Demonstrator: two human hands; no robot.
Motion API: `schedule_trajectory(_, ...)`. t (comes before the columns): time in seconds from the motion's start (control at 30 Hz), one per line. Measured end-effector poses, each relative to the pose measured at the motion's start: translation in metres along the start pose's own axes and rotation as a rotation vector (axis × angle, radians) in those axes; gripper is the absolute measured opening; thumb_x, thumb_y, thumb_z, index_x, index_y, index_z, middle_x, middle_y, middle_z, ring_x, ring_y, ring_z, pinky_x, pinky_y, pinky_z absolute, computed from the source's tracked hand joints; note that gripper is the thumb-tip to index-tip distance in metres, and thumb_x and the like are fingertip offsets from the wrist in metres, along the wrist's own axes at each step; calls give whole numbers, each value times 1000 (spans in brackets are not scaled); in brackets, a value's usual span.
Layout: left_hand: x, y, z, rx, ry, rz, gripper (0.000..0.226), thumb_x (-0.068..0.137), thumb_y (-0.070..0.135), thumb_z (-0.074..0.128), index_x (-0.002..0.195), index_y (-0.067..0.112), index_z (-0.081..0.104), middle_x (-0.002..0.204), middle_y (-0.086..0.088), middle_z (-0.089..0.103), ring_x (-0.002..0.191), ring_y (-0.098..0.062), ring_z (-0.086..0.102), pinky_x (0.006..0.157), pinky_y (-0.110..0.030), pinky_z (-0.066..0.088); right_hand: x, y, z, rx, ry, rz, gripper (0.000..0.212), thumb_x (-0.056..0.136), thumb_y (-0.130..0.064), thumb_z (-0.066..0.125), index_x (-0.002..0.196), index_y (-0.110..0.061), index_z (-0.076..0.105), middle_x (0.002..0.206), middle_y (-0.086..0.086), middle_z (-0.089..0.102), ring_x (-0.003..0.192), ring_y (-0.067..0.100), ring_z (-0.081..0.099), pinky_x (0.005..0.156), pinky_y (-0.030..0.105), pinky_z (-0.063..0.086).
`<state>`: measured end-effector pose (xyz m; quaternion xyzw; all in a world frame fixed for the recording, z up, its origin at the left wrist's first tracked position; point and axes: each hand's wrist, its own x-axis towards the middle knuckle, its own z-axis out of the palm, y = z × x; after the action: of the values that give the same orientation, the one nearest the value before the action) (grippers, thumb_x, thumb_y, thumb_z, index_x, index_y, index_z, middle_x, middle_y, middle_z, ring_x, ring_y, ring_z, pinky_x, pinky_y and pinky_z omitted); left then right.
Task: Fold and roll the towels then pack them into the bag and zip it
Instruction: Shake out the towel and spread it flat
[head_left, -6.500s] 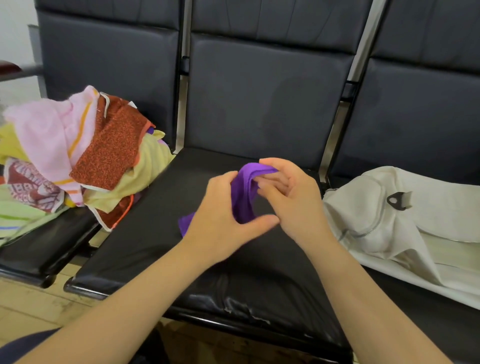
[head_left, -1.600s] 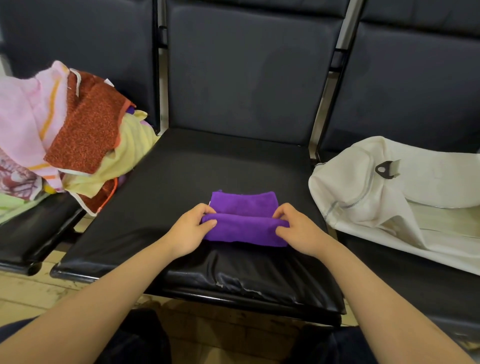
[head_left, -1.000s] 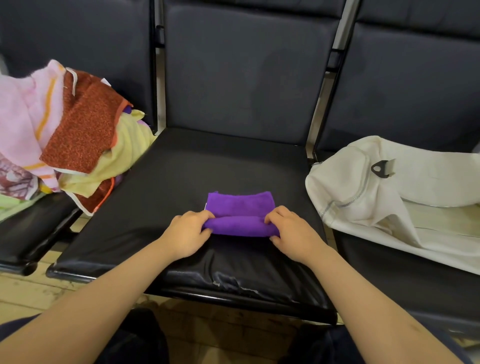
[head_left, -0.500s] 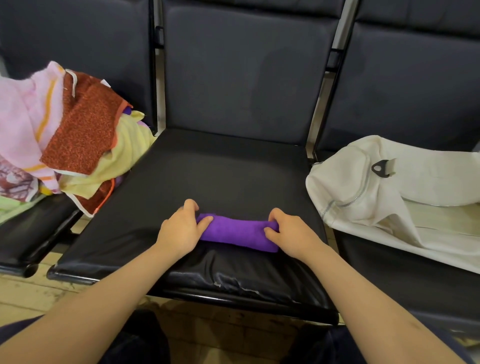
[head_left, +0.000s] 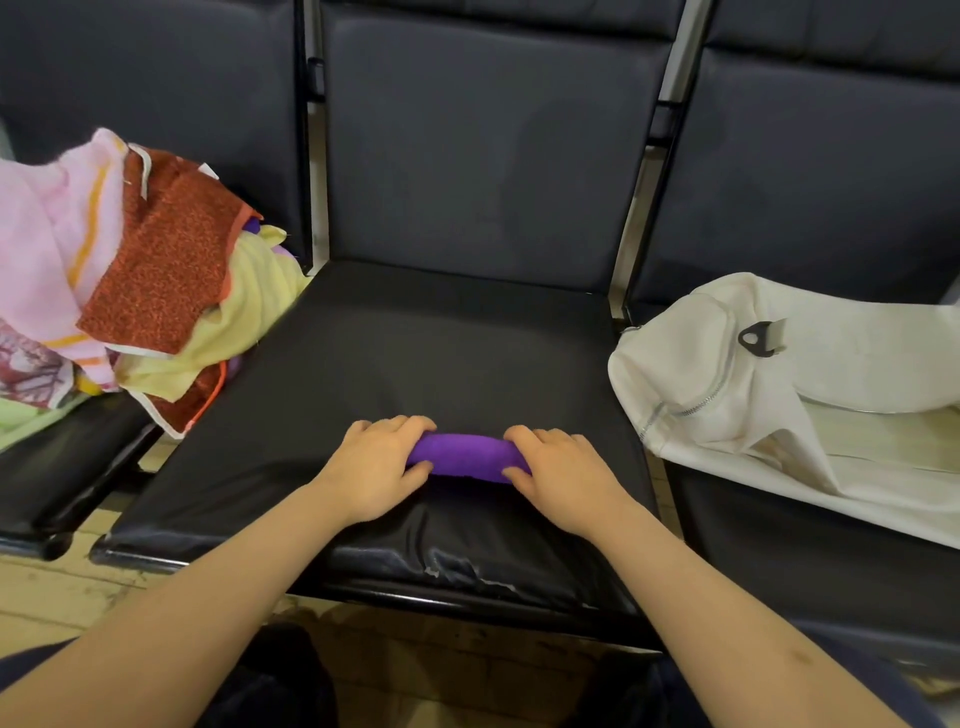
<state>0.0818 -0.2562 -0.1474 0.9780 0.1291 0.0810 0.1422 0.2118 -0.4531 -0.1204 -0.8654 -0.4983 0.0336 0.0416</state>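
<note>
A pile (head_left: 130, 270) of loose towels is heaped to the left of the seat (head_left: 441, 353), with one yellow corner reaching just over the seat's left edge. On the seat, close to its front edge and about midway across, a purple towel (head_left: 467, 454) is found rolled into a short cylinder. Its long axis runs left to right, parallel to that front edge. The towel's left end is clasped by the left hand (head_left: 376, 467): the fingers are curled over the top and far side, and the thumb is pressed against the near side. The right end is clasped in the same way by the right hand (head_left: 563, 475), fingers hooked over the top and thumb low on the near side. Only the middle stretch of the towel is left showing between the two hands. To the right of the seat the bag (head_left: 779, 389) is laid on its side, a zip (head_left: 696, 406) curving round the end nearest the seat. A flap seems to be turned back there, though how wide the mouth gapes cannot be told. The coming move is judged to be a carry to the right. The bag lies off the towel's right end, roughly in line with its long axis, and the right hand is the nearer. A firm clasp round the towel would be called for, lest it unwind on the way.
</note>
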Motion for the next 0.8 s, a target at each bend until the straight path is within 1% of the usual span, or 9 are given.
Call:
schedule_trajectory(0.07,-1,0,-4,-293,42,-106,36,88,35,62,121,25,51,107,7,63,98,-12,59,95,-29,42,-1,0,-7,145,-31,40,29,101,-37,41,124,-21,47,109,0,62,97,19,58,82,32,45)
schedule_trajectory(0.17,1,7,-15,-782,180,-282,25,85,29,70,105,18,60,95,6,66,87,-7,63,76,-21,48,-2,2,-14,584,-99,153,22,98,-35,48,104,-17,60,96,-2,64,86,14,60,71,27,46)
schedule_trajectory(0.23,2,15,-19,-1047,158,-371,26,85,27,69,107,17,59,99,1,68,90,-9,67,73,-25,53,0,3,-17,777,-81,186,23,97,-29,52,92,-9,63,87,0,63,79,14,58,70,30,44)
schedule_trajectory(0.3,3,21,-20,-1249,72,-432,34,85,25,69,115,18,56,109,-3,67,98,-16,67,76,-33,56,-1,2,-21,886,-120,198,26,93,-24,53,78,-3,58,77,3,54,72,14,50,67,32,37)
schedule_trajectory(0.4,7,27,-21,-1298,75,-468,36,85,24,69,117,18,55,114,-6,65,103,-21,66,81,-39,57,-4,-1,-26,1044,-234,191,25,82,-33,51,69,-12,46,74,2,48,71,14,46,67,32,32)
schedule_trajectory(0.47,9,34,-23,-1328,93,-475,38,83,24,71,117,17,55,114,-7,65,102,-23,66,83,-42,57,-7,-6,-26,1167,-251,225,32,88,-42,59,80,-12,54,84,1,61,80,16,59,73,31,40)
schedule_trajectory(0.57,15,46,-26,-1342,130,-491,37,83,27,72,115,16,56,111,-7,65,99,-23,67,83,-45,57,-8,-13,-27,1150,-194,239,38,85,-52,65,104,-19,62,102,-3,69,92,14,68,78,28,52)
schedule_trajectory(0.7,29,60,-31,-1143,199,-470,33,87,41,63,110,18,58,106,-2,62,98,-17,63,76,-33,56,-12,-12,-37,1227,-246,277,31,84,-41,69,104,-18,65,102,1,71,92,18,70,78,28,56)
schedule_trajectory(0.8,47,75,-33,-1057,198,-462,36,91,44,57,112,15,57,105,-3,62,96,-16,61,71,-24,51,-14,-5,-50,1309,-204,331,21,84,-35,71,100,-22,66,99,-2,71,93,17,68,79,30,55)
